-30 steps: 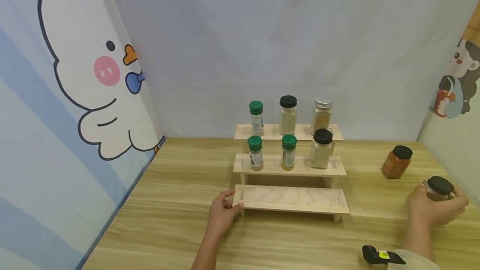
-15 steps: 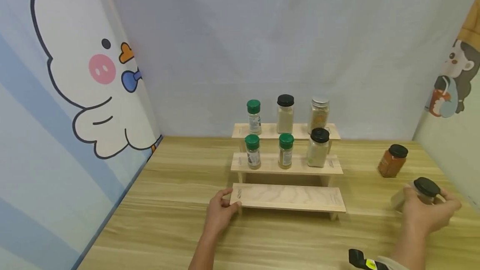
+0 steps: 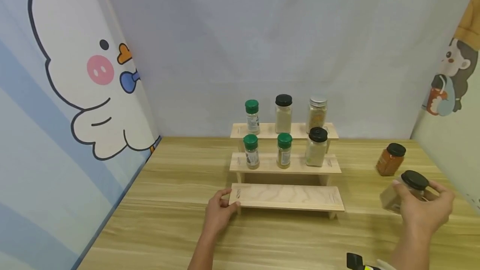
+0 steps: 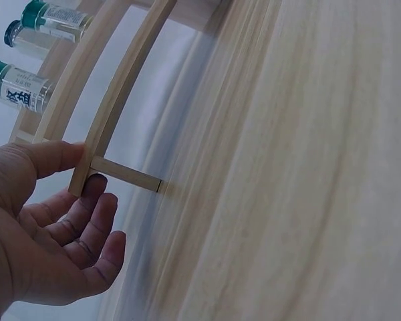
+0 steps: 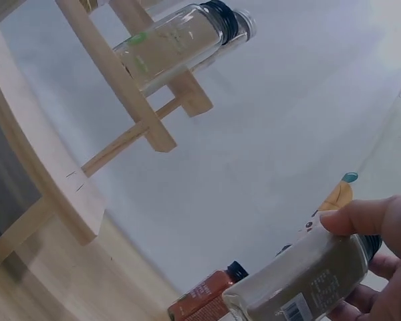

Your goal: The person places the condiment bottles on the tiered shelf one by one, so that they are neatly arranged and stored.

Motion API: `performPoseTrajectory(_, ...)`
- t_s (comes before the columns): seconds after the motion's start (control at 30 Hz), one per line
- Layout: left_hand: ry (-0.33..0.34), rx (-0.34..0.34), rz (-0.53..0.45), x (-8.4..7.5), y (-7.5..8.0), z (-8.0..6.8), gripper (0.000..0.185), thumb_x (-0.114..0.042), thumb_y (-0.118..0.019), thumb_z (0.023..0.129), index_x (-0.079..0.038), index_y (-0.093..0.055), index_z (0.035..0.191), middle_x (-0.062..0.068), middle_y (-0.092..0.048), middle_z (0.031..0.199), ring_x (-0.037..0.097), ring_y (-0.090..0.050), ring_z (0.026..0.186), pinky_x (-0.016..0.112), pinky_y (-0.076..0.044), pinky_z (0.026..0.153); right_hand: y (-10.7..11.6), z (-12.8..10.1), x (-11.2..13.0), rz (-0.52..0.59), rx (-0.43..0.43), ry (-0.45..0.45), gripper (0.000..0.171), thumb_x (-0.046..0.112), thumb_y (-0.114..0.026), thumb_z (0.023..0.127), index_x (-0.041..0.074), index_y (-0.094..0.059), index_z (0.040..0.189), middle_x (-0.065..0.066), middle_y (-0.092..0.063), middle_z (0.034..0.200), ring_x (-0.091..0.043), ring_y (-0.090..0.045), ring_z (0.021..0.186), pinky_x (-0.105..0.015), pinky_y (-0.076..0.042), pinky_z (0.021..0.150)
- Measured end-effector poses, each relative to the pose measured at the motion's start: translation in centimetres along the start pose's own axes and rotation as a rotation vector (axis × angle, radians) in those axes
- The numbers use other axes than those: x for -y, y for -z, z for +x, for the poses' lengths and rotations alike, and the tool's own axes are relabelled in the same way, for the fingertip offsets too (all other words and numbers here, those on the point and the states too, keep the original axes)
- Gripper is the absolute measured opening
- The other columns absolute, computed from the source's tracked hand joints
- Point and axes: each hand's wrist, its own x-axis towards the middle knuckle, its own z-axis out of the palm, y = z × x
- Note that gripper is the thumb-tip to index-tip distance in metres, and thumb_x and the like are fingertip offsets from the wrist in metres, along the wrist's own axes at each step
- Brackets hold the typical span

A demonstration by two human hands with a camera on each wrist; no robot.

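Note:
At the right of the head view, my right hand (image 3: 427,211) grips a clear spice jar (image 3: 392,197) with a black lid, tilted to one side. Grey-brown contents and a barcode show on this jar (image 5: 306,281) in the right wrist view. My left hand (image 3: 218,215) pinches the left end of the lowest board of a three-tier wooden spice rack (image 3: 286,196); in the left wrist view, fingers (image 4: 53,159) lie above and below that board end. Nothing stands on this lowest tier.
Two green-capped shakers and a black-lidded jar (image 3: 316,153) line the middle tier. On the top tier are a green-capped shaker, a black-lidded jar and a silver-lidded jar (image 3: 316,116). An orange-red jar (image 3: 390,161) stands on the table beyond my right hand.
My right hand has moved left toward the rack with the spice jar, which now tilts more. The left hand keeps its hold on the board's end. The head view has shifted slightly.

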Motion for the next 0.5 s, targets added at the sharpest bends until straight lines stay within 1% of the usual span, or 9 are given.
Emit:
performPoseTrajectory(0.1, -0.004, -0.004, 0.000, 0.1, -0.1, 0.1, 0.051, -0.011, -0.071, 0.082, 0.005, -0.051, 0.126, 0.008, -0.062, 0.078, 0.015, -0.055, 0.063, 0.030, -0.044, 0.054, 0.2, -0.5, 0.5, -0.093, 0.060, 0.012, 0.068, 0.018, -0.083, 0.069, 0.029, -0.042, 0.122, 0.005, -0.039, 0.108, -0.006, -0.045, 0.085, -0.009, -0.041, 0.054)
performPoseTrajectory(0.17, -0.008, -0.006, 0.004, 0.1, -0.1, 0.1, 0.050, -0.011, -0.071, 0.082, 0.005, -0.051, 0.126, 0.008, -0.062, 0.077, 0.015, -0.055, 0.063, 0.029, -0.044, 0.054, 0.4, -0.6, 0.8, -0.103, 0.117, 0.015, 0.067, 0.019, -0.083, 0.069, 0.028, -0.043, 0.122, 0.004, -0.038, 0.110, -0.007, -0.045, 0.086, -0.009, -0.041, 0.055)
performPoseTrajectory(0.27, -0.008, -0.007, 0.002, 0.1, -0.1, 0.2, 0.050, -0.011, -0.071, 0.082, 0.004, -0.052, 0.126, 0.008, -0.062, 0.077, 0.015, -0.055, 0.063, 0.029, -0.043, 0.054, 0.6, -0.8, 1.1, -0.038, 0.218, 0.006, 0.064, 0.012, -0.083, 0.069, 0.026, -0.046, 0.120, 0.001, -0.041, 0.109, -0.008, -0.049, 0.085, -0.012, -0.046, 0.057)
performPoseTrajectory(0.33, -0.009, -0.007, -0.001, 0.1, -0.1, 0.3, 0.050, -0.011, -0.071, 0.082, 0.004, -0.052, 0.126, 0.008, -0.062, 0.076, 0.015, -0.055, 0.063, 0.028, -0.043, 0.054, 0.8, -0.8, 1.2, 0.023, 0.287, 0.022, 0.061, 0.005, -0.082, 0.068, 0.024, -0.050, 0.116, 0.001, -0.045, 0.107, -0.006, -0.053, 0.082, -0.013, -0.048, 0.061)
performPoseTrajectory(0.4, -0.008, -0.006, -0.007, 0.1, -0.1, 0.2, 0.050, -0.010, -0.071, 0.081, 0.005, -0.052, 0.126, 0.009, -0.063, 0.077, 0.015, -0.056, 0.063, 0.028, -0.043, 0.054, 0.9, -0.9, 1.1, 0.076, 0.370, 0.061, 0.059, -0.001, -0.080, 0.069, 0.021, -0.053, 0.116, 0.002, -0.049, 0.104, -0.006, -0.054, 0.082, -0.015, -0.048, 0.063)
performPoseTrajectory(0.5, -0.011, -0.003, -0.018, 0.1, 0.0, 0.1, 0.051, -0.009, -0.071, 0.081, 0.005, -0.051, 0.126, 0.010, -0.063, 0.077, 0.016, -0.056, 0.064, 0.029, -0.043, 0.054, 0.9, -1.1, 0.9, 0.179, 0.506, 0.151, 0.055, -0.011, -0.073, 0.073, 0.015, -0.056, 0.117, 0.003, -0.056, 0.099, -0.006, -0.058, 0.081, -0.017, -0.049, 0.067)
